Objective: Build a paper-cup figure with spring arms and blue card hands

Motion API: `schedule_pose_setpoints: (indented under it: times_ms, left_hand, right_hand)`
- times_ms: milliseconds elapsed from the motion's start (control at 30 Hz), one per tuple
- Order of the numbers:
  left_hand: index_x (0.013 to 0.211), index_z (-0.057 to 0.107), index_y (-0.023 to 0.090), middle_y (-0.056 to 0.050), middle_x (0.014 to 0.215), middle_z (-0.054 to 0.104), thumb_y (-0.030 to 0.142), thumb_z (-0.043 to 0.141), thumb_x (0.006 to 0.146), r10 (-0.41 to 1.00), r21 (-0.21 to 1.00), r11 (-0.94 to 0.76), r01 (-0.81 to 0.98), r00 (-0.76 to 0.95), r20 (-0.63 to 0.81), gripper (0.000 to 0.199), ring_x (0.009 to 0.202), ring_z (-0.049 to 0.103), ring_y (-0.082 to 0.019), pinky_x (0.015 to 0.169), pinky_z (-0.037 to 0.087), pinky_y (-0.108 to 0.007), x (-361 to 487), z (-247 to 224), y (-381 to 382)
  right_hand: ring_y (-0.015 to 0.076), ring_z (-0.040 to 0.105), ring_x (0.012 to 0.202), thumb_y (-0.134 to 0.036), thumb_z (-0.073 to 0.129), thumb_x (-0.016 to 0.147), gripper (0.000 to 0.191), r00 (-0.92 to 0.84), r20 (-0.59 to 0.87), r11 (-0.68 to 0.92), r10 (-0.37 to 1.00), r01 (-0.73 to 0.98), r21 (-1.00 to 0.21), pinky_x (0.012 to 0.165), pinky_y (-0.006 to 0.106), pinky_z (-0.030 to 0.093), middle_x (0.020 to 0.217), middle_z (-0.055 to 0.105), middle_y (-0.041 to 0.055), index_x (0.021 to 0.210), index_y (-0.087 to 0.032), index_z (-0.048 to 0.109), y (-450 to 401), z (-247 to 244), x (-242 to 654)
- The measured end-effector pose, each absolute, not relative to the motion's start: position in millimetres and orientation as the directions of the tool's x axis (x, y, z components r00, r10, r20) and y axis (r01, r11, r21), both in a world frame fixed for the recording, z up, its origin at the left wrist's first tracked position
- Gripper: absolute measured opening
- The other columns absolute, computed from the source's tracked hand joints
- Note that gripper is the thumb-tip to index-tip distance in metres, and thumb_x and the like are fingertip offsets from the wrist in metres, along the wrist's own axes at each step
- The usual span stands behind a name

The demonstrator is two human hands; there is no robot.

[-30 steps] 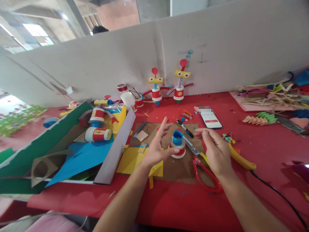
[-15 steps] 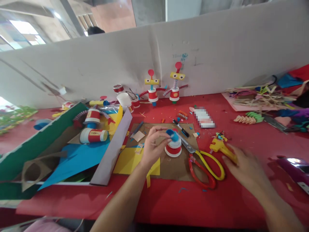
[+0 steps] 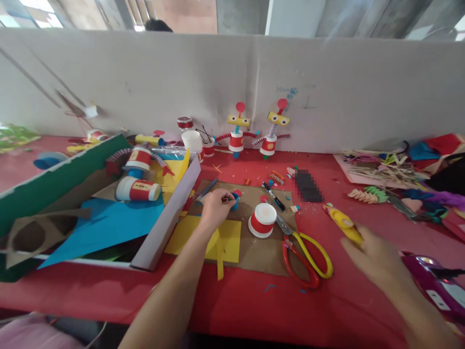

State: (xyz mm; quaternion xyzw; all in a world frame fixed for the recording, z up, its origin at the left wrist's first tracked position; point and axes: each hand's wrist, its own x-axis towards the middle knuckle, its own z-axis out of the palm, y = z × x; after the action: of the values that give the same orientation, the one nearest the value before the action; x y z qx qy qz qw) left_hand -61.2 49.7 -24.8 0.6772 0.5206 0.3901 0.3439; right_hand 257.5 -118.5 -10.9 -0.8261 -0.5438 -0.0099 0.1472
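My left hand pinches a small blue paper ring above the brown cardboard sheet. To its right a red and white paper cup stands upside down on the cardboard. Beside the cup lie big scissors with one red and one yellow handle. My right hand, blurred, has its fingers around the rear of a yellow hot glue gun at the right. A black pen lies behind the scissors. Yellow paper is under my left forearm.
An open box with blue paper and cup figures is at left. Two cup figures with spring arms stand by the white partition. Paper strips lie back right; a purple device sits at front right.
My left hand has moved left with the blue ring, off the top of the cup. The glue gun has turned and shifted a little in my right hand. The view has tilted.
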Motion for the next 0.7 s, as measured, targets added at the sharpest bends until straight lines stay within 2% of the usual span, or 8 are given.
schedule_pose_setpoints:
  times_ms: [67, 133, 233, 333, 400, 467, 567, 700]
  left_hand:
    - [0.061, 0.061, 0.019, -0.002, 0.074, 0.066, 0.017, 0.065, 0.064, 0.969, 0.86, -0.235, 0.453, 0.174, 0.174, 0.006, 0.071, 0.058, -0.017, 0.071, 0.047, -0.032, -64.0, -26.2, 52.0]
    - [0.063, 0.063, 0.02, -0.002, 0.076, 0.066, 0.014, 0.067, 0.062, 0.962, 0.839, -0.265, 0.475, 0.191, 0.195, 0.007, 0.075, 0.059, -0.019, 0.074, 0.047, -0.034, -65.1, -25.3, 52.0]
    - [0.079, 0.068, 0.021, -0.004, 0.089, 0.067, 0.013, 0.071, 0.062, 0.918, 0.757, -0.393, 0.522, 0.18, 0.353, 0.019, 0.088, 0.061, -0.023, 0.081, 0.048, -0.038, -63.4, -19.1, 47.7]
    - [0.085, 0.068, 0.021, -0.006, 0.095, 0.068, 0.015, 0.065, 0.075, 0.825, 0.676, -0.56, 0.478, 0.245, 0.51, 0.012, 0.094, 0.062, -0.022, 0.087, 0.048, -0.039, -58.1, -7.3, 36.7]
    - [0.09, 0.068, 0.022, -0.006, 0.097, 0.07, 0.019, 0.064, 0.081, 0.776, 0.685, -0.628, 0.369, 0.361, 0.517, 0.011, 0.098, 0.062, -0.022, 0.09, 0.047, -0.039, -52.4, 0.4, 26.1]
    - [0.11, 0.064, 0.024, -0.007, 0.114, 0.067, 0.026, 0.073, 0.075, 0.746, 0.718, -0.634, 0.286, 0.471, 0.471, 0.036, 0.11, 0.059, -0.025, 0.096, 0.046, -0.042, -44.8, 3.9, 14.8]
    - [0.135, 0.046, 0.024, -0.012, 0.136, 0.055, 0.028, 0.083, 0.062, 0.762, 0.773, -0.564, 0.291, 0.544, 0.351, 0.082, 0.126, 0.049, -0.031, 0.102, 0.042, -0.049, -31.2, -3.2, 2.0]
    - [0.13, 0.05, 0.021, -0.012, 0.128, 0.06, 0.02, 0.079, 0.062, 0.842, 0.832, -0.429, 0.351, 0.49, 0.227, 0.074, 0.119, 0.056, -0.032, 0.098, 0.045, -0.049, -16.9, -22.1, -4.1]
  right_hand:
    - [0.0256, 0.061, 0.052, -0.041, 0.051, 0.076, 0.029, 0.445, 0.054, -0.37, 0.894, 0.801, -0.47, 0.044, 0.033, 0.043, 0.058, 0.064, 0.0051, 0.089, -0.019, 0.065, -124.4, 6.9, 248.7]
    - [0.0265, 0.065, 0.062, -0.048, 0.051, 0.076, 0.031, 0.408, 0.014, -0.309, 0.913, 0.714, -0.629, 0.047, 0.033, 0.046, 0.068, 0.07, 0.0068, 0.082, -0.021, 0.066, -128.0, 20.9, 238.4]
    - [0.0265, 0.066, 0.067, -0.049, 0.048, 0.078, 0.032, 0.373, 0.05, -0.249, 0.927, 0.707, -0.662, 0.052, 0.034, 0.049, 0.071, 0.071, 0.0067, 0.08, -0.023, 0.066, -127.9, 29.2, 227.2]
    - [0.0264, 0.065, 0.06, -0.042, 0.049, 0.078, 0.029, 0.383, 0.163, -0.261, 0.909, 0.83, -0.493, 0.053, 0.036, 0.049, 0.067, 0.068, 0.0059, 0.092, -0.021, 0.064, -124.4, 19.7, 228.7]
    - [0.0276, 0.067, 0.066, -0.03, 0.048, 0.078, 0.032, 0.335, 0.258, -0.253, 0.906, 0.918, -0.305, 0.056, 0.037, 0.049, 0.083, 0.071, 0.01, 0.105, -0.019, 0.061, -122.4, 4.3, 237.6]
    - [0.0291, 0.068, 0.072, -0.022, 0.045, 0.079, 0.034, 0.265, 0.286, -0.238, 0.921, 0.963, -0.126, 0.058, 0.038, 0.049, 0.097, 0.07, 0.0147, 0.11, -0.017, 0.058, -121.3, -15.2, 251.3]
    - [0.0301, 0.067, 0.069, -0.024, 0.042, 0.086, 0.033, 0.234, 0.252, -0.241, 0.939, 0.971, -0.003, 0.054, 0.038, 0.047, 0.092, 0.068, 0.0176, 0.113, -0.011, 0.056, -121.2, -43.3, 274.8]
    - [0.0317, 0.067, 0.073, -0.024, 0.046, 0.086, 0.031, 0.231, 0.177, -0.246, 0.957, 0.967, 0.07, 0.061, 0.042, 0.05, 0.089, 0.068, 0.0184, 0.11, -0.009, 0.06, -121.6, -54.0, 288.1]
